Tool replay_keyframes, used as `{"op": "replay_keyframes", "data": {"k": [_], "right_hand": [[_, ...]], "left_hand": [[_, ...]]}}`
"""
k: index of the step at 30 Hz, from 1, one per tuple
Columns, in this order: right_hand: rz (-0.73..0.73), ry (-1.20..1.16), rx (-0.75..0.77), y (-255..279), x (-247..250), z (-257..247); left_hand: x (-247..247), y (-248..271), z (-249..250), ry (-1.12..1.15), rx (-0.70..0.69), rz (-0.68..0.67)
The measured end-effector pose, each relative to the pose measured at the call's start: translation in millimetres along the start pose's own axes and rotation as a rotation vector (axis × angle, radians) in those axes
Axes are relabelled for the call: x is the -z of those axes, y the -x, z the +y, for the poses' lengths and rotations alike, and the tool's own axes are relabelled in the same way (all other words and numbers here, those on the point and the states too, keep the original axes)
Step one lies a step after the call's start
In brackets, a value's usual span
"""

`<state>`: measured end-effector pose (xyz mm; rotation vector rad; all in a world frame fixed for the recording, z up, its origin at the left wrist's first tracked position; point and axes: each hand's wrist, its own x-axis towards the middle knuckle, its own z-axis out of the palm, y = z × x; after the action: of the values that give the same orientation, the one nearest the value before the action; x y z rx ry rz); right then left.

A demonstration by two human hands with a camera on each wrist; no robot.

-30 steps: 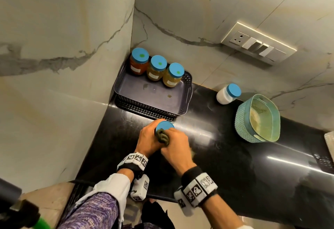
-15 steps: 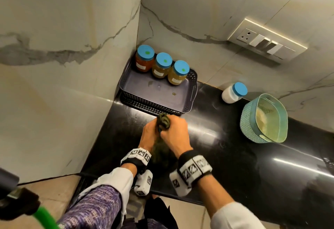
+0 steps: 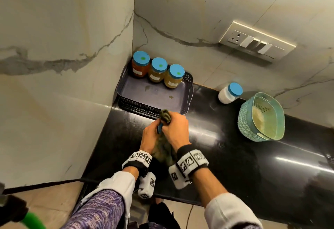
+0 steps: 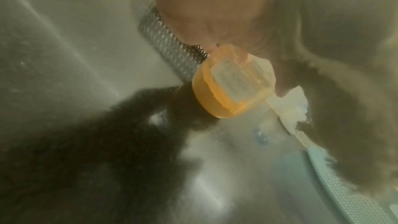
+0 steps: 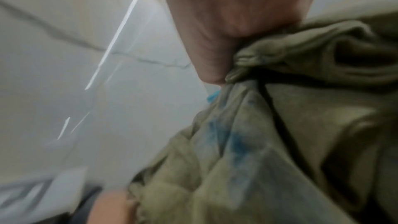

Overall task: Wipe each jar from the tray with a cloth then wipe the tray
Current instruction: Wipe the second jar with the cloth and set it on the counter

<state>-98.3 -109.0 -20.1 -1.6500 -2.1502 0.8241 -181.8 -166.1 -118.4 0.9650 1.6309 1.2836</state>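
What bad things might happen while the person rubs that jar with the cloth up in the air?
1. The jar is held off the black counter by the left hand alone, tilted; a hard rub from the right hand might knock it loose.
2. The cloth hangs down between the hands, so it might snag and tug the jar.
3. The tray with three jars sits just beyond; a big swing might bump it.

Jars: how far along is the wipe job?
Possibly done: the white jar stands on the counter, off the tray. In hand: left hand holds an orange jar; right hand rubs it with the cloth. Left: three jars in the tray, then the stained tray.
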Motion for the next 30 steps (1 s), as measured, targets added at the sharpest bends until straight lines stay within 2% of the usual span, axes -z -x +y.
{"op": "replay_keyframes", "data": {"k": [2,4,6,9,12,15,17,20,24,27,30], "right_hand": [[0.021,0.015,-0.094,-9,12,14],[0.051,-0.03,-0.184,-6,25,32],[0.104,-0.196,-0.245,8,41,46],[0.229,-0.48,-0.258,26,68,52],[0.244,-0.649,-0.162,37,96,32],[0.115,-0.781,-0.02,50,117,-6],[0.028,-0.786,0.076,58,121,-25],[-0.014,-0.832,0.11,64,125,-42],[0.021,-0.973,0.165,52,132,-73],[0.102,-1.011,0.237,54,123,-89],[0.178,-0.957,0.401,69,101,-88]], "left_hand": [[-1,-2,7,-0.065,0.012,-0.037],[-1,-2,14,-0.131,-0.018,0.013],[2,-2,22,-0.122,-0.026,0.085],[13,-3,45,0.009,-0.041,0.093],[24,-3,83,0.25,-0.084,0.071],[29,1,126,0.405,-0.137,-0.005],[33,1,151,0.471,-0.166,-0.04],[41,4,178,0.573,-0.173,-0.07],[43,8,211,0.624,-0.218,-0.112],[47,4,224,0.651,-0.214,-0.05],[53,-2,223,0.658,-0.196,0.03]]}}
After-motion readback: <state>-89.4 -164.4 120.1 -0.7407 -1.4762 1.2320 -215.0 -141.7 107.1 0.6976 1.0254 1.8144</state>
